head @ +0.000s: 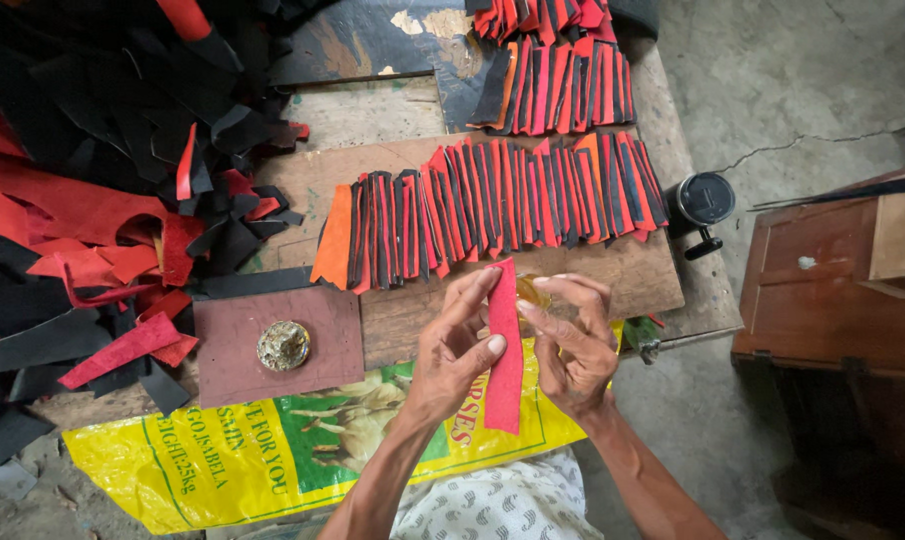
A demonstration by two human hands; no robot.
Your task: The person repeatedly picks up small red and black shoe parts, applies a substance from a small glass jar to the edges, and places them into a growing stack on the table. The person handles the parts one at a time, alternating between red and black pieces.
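My left hand (451, 350) pinches a long red leather strip (506, 375) that stands upright between both hands. My right hand (573, 345) touches the strip's right edge and holds something small and amber-coloured (529, 291) at its fingertips; what it is I cannot tell. Just beyond the hands, a row of overlapping red and black strips (493, 210) lies fanned on a wooden board (633, 275).
A loose heap of red and black leather scraps (83, 200) fills the left. A brown square pad with a glue-crusted lump (283, 345) lies by a yellow sack (223, 460). More strips (558, 85) lie farther back. A black cup (703, 200) and wooden box (823, 290) stand at right.
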